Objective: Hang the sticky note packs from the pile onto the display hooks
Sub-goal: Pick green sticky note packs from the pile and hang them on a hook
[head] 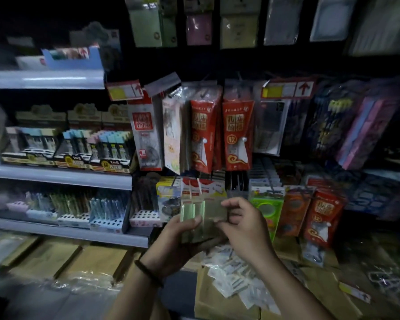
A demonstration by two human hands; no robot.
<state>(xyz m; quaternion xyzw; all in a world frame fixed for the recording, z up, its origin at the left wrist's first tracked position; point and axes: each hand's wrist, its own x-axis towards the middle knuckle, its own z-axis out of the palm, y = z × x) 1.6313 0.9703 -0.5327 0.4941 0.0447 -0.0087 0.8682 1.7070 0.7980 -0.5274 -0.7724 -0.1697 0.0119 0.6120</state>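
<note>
Now, at lower centre, your left hand (180,229) cradles the stack of sticky note packs (203,211) while your right hand (243,225) pinches its edge, seemingly separating one to thread onto the display hooks (244,140) above.

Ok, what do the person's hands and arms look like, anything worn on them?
Left hand and right hand are bare, no gloves. Both forearms are bare too, no sleeves in view. A thin dark band circles the left wrist; the right wrist carries nothing. No rings show in the dim light.
</note>
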